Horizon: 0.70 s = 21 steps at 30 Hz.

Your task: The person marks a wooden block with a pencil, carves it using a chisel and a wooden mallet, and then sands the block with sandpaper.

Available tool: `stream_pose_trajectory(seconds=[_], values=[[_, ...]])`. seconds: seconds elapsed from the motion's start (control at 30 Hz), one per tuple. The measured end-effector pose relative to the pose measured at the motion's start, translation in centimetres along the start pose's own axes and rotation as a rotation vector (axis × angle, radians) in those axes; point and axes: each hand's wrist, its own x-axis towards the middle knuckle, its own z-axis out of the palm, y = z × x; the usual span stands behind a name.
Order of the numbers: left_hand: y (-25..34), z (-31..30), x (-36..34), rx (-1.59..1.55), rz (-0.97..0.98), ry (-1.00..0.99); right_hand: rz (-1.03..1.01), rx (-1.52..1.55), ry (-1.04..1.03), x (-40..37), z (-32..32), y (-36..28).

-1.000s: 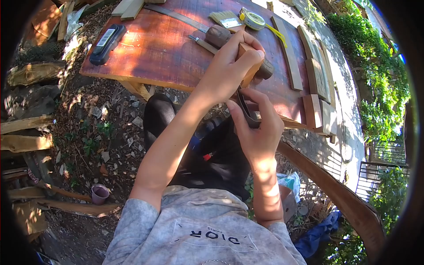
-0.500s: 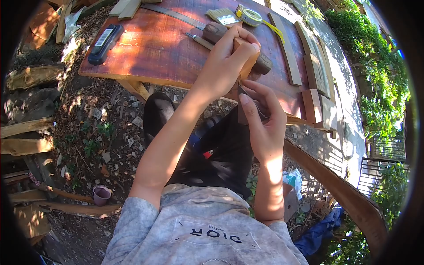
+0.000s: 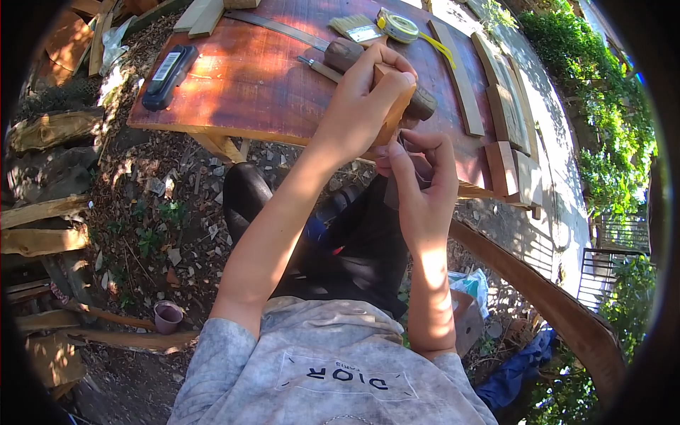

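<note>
My left hand [image 3: 372, 92] is closed around a small wooden block [image 3: 391, 126], held up over the near edge of the table. Just below it, my right hand [image 3: 427, 185] is closed, with thumb and fingers pinching a thin, dark, folded sheet that looks like sandpaper [image 3: 391, 194]. The fingertips of my right hand meet the lower end of the block. Much of the sheet is hidden behind my fingers. Behind my left hand lie a dark rounded wooden piece [image 3: 343, 54] and a chisel-like tool [image 3: 320, 68].
On the reddish wooden table [image 3: 234, 78] are a black case [image 3: 170, 76], a metal ruler [image 3: 280, 28], a brush [image 3: 356, 30] and a yellow tape measure [image 3: 399, 27]. Wood strips [image 3: 457, 78] and blocks [image 3: 500, 168] line the right side. A curved plank [image 3: 538, 294] stands at my right.
My right hand has shifted slightly, its fingers curling in against the lower end of the block. More of the dark sheet is now hidden. My left hand stays almost still.
</note>
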Motion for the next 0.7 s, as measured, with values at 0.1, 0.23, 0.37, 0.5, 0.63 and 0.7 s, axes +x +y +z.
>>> stream_pose_trajectory(seconds=[0.1,0.23,0.37,0.5,0.63,0.7], values=[[0.0,0.0,0.0,0.008,0.002,0.003,-0.1,-0.234,-0.025,0.1,-0.2,0.8],[-0.3,-0.1,0.0,0.009,0.008,0.003,-0.232,-0.352,0.01,0.1,0.2,0.0],[-0.5,-0.3,0.2,0.018,0.023,-0.004,-0.266,-0.391,-0.021,-0.1,0.4,-0.8],[-0.1,-0.1,0.0,-0.006,-0.006,0.033,-0.397,-0.481,-0.102,0.4,-0.9,-1.3],[-0.2,0.2,0.1,-0.047,-0.034,0.072,-0.452,-0.558,-0.097,0.7,-1.3,-1.5],[-0.5,0.0,0.1,-0.017,-0.015,0.095,-0.472,-0.563,-0.057,0.8,-0.9,-1.3]])
